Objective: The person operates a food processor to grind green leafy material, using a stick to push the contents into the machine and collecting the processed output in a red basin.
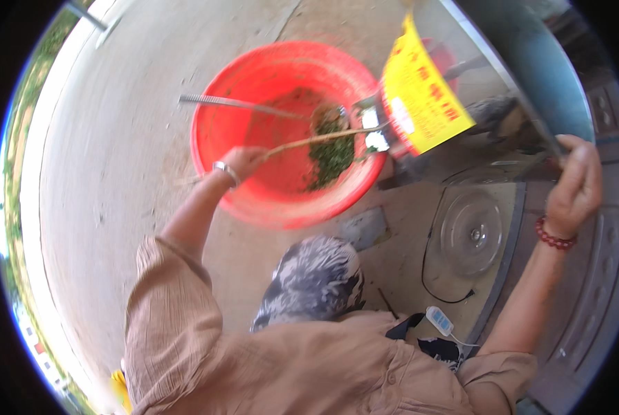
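My left hand (244,160) grips a thin wooden stick (314,139), held across the red plastic basin (283,207). The stick's far end reaches the outlet (372,124) of a shiny metal machine (475,78) with a yellow printed label (423,93). Chopped green leaves (332,161) lie in the basin below the outlet. A metal ladle (236,102) leans over the basin rim, its bowl among the leaves. On the right, my right hand (574,181) holds the edge of the machine's metal upper part. The inside of the outlet is hidden.
A round clear disc (471,231) rests on the floor at the right, with a black cable (428,270) beside it. Near my body is a white device with a cord (439,320). A grey flat piece (364,228) lies by my knee (312,277). A panelled door (595,280) stands at the right.
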Available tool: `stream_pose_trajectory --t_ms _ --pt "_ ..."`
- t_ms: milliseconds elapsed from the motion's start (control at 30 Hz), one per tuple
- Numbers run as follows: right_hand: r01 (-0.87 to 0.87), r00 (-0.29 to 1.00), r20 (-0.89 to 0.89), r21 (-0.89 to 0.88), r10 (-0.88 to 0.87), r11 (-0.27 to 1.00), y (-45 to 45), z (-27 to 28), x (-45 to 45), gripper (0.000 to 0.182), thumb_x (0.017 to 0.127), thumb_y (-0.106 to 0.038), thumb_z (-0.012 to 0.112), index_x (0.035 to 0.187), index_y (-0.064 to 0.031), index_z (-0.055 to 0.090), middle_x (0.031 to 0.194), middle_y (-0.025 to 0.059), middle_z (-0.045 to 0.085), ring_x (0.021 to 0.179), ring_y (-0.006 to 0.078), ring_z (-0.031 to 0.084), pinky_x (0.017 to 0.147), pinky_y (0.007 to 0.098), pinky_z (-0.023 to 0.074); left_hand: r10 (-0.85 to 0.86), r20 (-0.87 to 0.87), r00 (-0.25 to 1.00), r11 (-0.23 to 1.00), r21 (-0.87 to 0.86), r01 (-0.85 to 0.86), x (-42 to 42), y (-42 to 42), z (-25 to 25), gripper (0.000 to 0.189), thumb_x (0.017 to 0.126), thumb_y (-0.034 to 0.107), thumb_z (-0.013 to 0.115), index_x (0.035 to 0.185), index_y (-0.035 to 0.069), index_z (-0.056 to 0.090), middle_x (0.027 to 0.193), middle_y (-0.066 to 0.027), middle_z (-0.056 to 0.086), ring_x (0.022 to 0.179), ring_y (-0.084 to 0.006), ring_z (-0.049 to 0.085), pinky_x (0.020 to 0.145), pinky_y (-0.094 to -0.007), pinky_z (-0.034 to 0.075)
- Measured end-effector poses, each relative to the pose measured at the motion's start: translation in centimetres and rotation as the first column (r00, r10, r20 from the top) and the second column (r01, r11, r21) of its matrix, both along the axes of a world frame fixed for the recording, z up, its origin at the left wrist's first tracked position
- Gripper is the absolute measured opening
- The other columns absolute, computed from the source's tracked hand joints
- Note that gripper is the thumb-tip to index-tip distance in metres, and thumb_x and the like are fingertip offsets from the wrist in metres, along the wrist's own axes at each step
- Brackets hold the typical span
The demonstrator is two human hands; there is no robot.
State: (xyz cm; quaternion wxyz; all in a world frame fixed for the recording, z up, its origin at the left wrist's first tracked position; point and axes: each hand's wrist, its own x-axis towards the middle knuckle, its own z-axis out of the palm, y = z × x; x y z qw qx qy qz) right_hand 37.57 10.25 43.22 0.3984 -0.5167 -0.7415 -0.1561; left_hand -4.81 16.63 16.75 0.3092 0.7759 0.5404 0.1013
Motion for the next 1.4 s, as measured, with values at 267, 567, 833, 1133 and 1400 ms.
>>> stream_pose_trajectory --t_ms 267,567,833,1133,1400 --pt "0.02 1.0 -0.024 0.07 -0.018 0.997 -0.3 2.8 -0.5 0.012 0.074 -0.006 0.047 0.067 -0.0006 0.055 0.056 0.008 0.049 0.048 0.0201 0.047 0.043 0.0288 0.0365 0.041 0.153 0.987 0.998 -0.053 -0.033 4.0 -1.3 -0.7 0.024 0.08 0.018 0.051 0.095 0.0 0.057 0.074 -0.0177 0.059 0.069 -0.0242 0.06 0.062 -0.0307 0.046" --pt "0.032 0.999 -0.014 0.134 -0.03 0.991 -1.2 4.7 0.8 0.015 0.073 -0.016 0.051 0.067 -0.0025 0.056 0.053 0.0051 0.047 0.044 0.0188 0.045 0.041 0.0288 0.0341 0.22 0.245 0.944 0.908 -0.404 -0.107 5.8 -2.9 -1.2 0.025 0.085 0.019 0.046 0.1 0.001 0.056 0.056 0.0061 0.04 0.049 -0.004 0.037 0.045 -0.0201 0.033" --pt "0.052 0.997 0.051 0.09 -0.057 0.995 -1.6 4.9 1.0 0.023 0.079 -0.027 0.05 0.071 -0.0063 0.057 0.055 0.0005 0.044 0.043 0.0136 0.041 0.04 0.026 0.0321 0.083 0.146 0.986 0.93 -0.367 -0.024 11.1 -1.8 1.9 0.028 0.083 0.024 0.048 0.101 0.004 0.056 0.086 -0.0161 0.059 0.078 -0.0177 0.056 0.072 -0.0301 0.043" --pt "-0.054 0.999 0.003 0.067 0.054 0.996 0.1 1.7 2.4 0.015 0.071 -0.023 0.059 0.069 -0.0081 0.056 0.057 -0.0015 0.043 0.044 0.0108 0.04 0.041 0.0227 0.0307 -0.082 0.004 0.997 0.972 -0.222 0.081 7.1 -0.6 -0.9 0.03 0.079 0.022 0.053 0.104 0.005 0.054 0.085 -0.0166 0.059 0.075 -0.0272 0.058 0.068 -0.0345 0.045" --pt "-0.144 0.986 -0.092 -0.079 0.137 0.986 -0.8 2.4 2.2 0.011 0.073 -0.018 0.058 0.071 -0.0064 0.056 0.058 -0.0001 0.045 0.048 0.013 0.042 0.045 0.0248 0.0325 -0.099 -0.655 0.749 0.984 -0.177 -0.024 1.0 -0.4 -11.0 0.028 0.079 0.027 0.05 0.097 0.008 0.057 0.097 -0.0148 0.057 0.087 -0.0299 0.055 0.075 -0.0373 0.044"
